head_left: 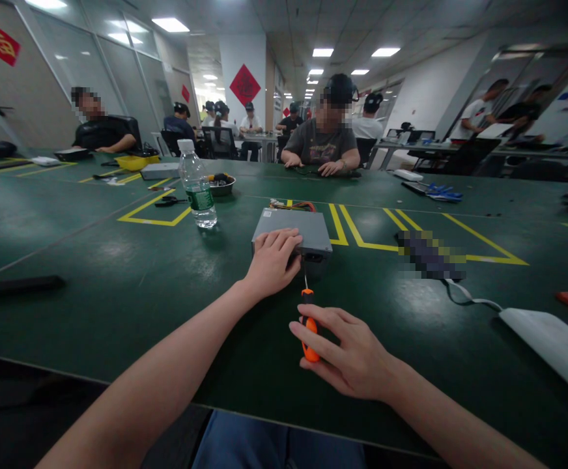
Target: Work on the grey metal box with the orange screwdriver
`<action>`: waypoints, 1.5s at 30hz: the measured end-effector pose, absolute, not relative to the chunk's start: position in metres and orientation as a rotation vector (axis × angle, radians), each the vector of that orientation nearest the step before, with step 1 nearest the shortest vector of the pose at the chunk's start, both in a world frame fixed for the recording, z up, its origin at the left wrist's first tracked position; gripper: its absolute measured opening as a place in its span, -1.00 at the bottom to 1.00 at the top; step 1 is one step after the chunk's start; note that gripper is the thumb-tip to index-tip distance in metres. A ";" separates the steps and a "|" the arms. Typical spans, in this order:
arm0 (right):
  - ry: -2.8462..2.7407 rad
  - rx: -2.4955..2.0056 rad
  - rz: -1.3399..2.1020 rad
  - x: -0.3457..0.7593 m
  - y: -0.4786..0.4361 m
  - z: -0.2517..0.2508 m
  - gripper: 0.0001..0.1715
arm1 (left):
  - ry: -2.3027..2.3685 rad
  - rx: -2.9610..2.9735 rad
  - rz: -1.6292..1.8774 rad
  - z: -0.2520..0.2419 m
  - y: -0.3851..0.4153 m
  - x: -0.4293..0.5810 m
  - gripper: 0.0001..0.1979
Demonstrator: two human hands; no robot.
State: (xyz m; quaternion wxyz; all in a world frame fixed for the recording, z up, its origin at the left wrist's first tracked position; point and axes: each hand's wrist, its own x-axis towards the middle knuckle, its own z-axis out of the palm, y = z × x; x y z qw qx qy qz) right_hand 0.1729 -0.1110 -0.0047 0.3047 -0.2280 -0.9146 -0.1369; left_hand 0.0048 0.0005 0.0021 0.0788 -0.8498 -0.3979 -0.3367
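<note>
A grey computer power supply (308,228) lies on the green table in front of me, its bundle of coloured wires (294,206) at the far side. My left hand (274,260) rests over its top, fingers across the casing and thumb down the near face. In my right hand (345,352) is a screwdriver (309,339) with an orange and black handle, held between thumb and fingers. Its thin shaft points away from me, and the tip reaches the near face beside the socket. Whether the tip sits in a screw is too small to tell.
Left of the power supply stands a water bottle (198,189), with a metal bowl (223,187) behind it. Yellow tape marks the table (167,312). To the right lie a blurred dark object (430,254) and a white device (552,345) with a cable. A person (323,140) sits opposite.
</note>
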 end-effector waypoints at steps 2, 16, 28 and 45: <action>-2.375 -0.597 -0.392 0.174 -0.111 -0.005 -0.64 | -1.186 -2.543 -1.008 0.002 0.001 0.005 -0.69; -2.413 -0.608 -0.377 0.174 -0.111 -0.006 -0.61 | -1.191 -2.528 -1.008 0.001 0.002 0.005 -0.69; -2.443 -0.619 -0.338 0.172 -0.113 -0.006 -0.61 | -1.191 -2.535 -1.021 0.001 0.002 0.005 -0.69; -2.386 -0.594 -0.346 0.174 -0.113 -0.006 -0.66 | -1.190 -2.534 -1.024 0.001 0.001 0.006 -0.69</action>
